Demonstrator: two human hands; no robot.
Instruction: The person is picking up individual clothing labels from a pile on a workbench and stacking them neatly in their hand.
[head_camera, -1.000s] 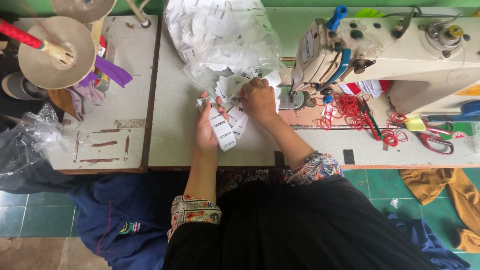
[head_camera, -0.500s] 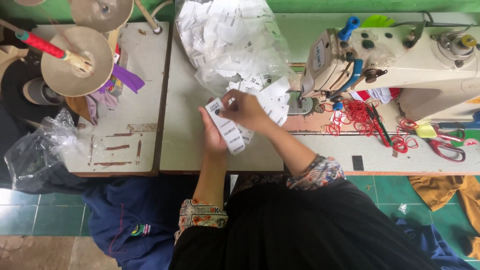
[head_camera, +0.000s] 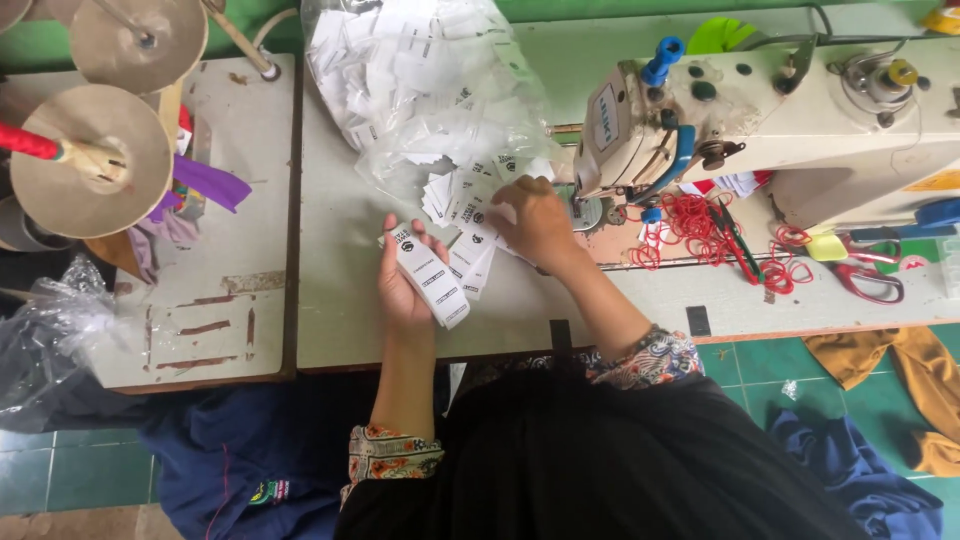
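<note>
My left hand (head_camera: 402, 285) holds a stack of long white printed labels (head_camera: 430, 277), fanned toward the lower right. My right hand (head_camera: 533, 222) rests palm down on a loose pile of the same white labels (head_camera: 462, 202) spread on the pale table (head_camera: 340, 300). Whether its fingers pinch a label is hidden. Behind the pile lies a clear plastic bag (head_camera: 420, 80) stuffed with more white labels, its mouth open toward my hands.
A cream sewing machine (head_camera: 770, 120) stands to the right, with red rubber bands (head_camera: 700, 225) and red-handled scissors (head_camera: 865, 275) by its base. Thread cone discs (head_camera: 90, 160) sit on a worn side table at left. Crumpled plastic (head_camera: 50, 330) and blue cloth hang below.
My right hand has moved away from the stack in my left hand, up and right onto the loose pile. The left hand keeps holding its stack.
</note>
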